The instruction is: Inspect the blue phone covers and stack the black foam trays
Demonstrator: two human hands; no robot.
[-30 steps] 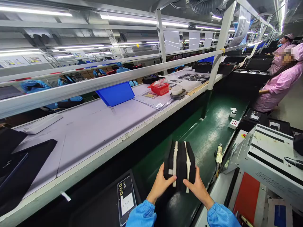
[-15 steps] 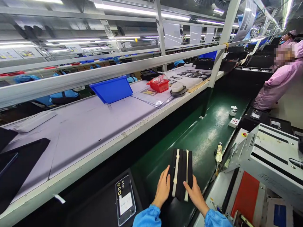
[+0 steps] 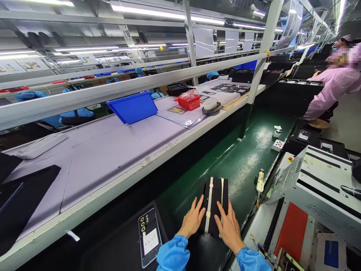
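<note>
A black block with two pale straps running along its top [image 3: 216, 190] rests on a dark surface in front of me. My left hand [image 3: 192, 219] is at its left side with the fingers stretched and spread. On the block's right part lies my right hand [image 3: 230, 227], fingers apart, covering some of the right strap. Neither hand is wrapped round the block. To the left, a phone back part [image 3: 150, 237] with ring-shaped camera openings and a white label lies in a black tray [image 3: 118, 241].
A long pale shelf [image 3: 93, 158] runs along the left, bearing a blue bin [image 3: 134, 107] and a red box [image 3: 189, 101]. Green bench surface [image 3: 248, 150] extends ahead. A grey machine [image 3: 327, 177] stands close on the right. Beyond it, a person in pink [image 3: 328, 88] leans over.
My fingers have spread, and my right hand has shifted left and higher over the block's top. The person in pink has bent forward, farther along the line.
</note>
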